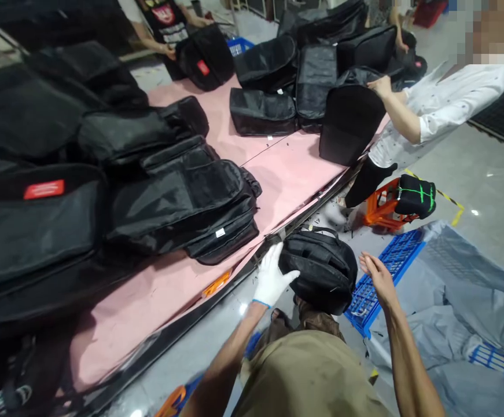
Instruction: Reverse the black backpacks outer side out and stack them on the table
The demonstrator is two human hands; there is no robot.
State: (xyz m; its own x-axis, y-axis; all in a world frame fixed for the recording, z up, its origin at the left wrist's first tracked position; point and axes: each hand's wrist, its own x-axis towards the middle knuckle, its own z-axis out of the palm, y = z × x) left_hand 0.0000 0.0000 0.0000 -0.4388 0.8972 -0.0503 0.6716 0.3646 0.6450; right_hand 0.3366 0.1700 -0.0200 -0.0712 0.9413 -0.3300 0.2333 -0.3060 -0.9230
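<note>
L hand (273,277), in a white glove, is at the edge of a black bag (321,263), the side nearest the desk (273,179). Thumb's spread well away from the fingers and laps over the bag's front; fingertips go up along its rim, right by the desk edge. Can't tell if it's actually gripping or just resting there, tbh.

R hand (379,278) is bare, on the side of the bag away from the desk. Fingers are half extended, loosely together, nothing in them afaict, and there's a small gap btwn them and the bag.

The bag itself is just off the desk edge, in front of the person's legs, handle toward the top. What's holding it up idk, it's hidden.

So imo the step in hand is handling this one bag, w/ only the L hand on it rn. Getting a proper two-handed hold would call for the R hand to come in toward the desk and meet the bag's outer side, w/ the L thumb and fingers firming up.

Pose-wise: both forearms reach fwd from the body, L one angled toward the desk, R one farther out from it, wrist roughly straight.
</note>
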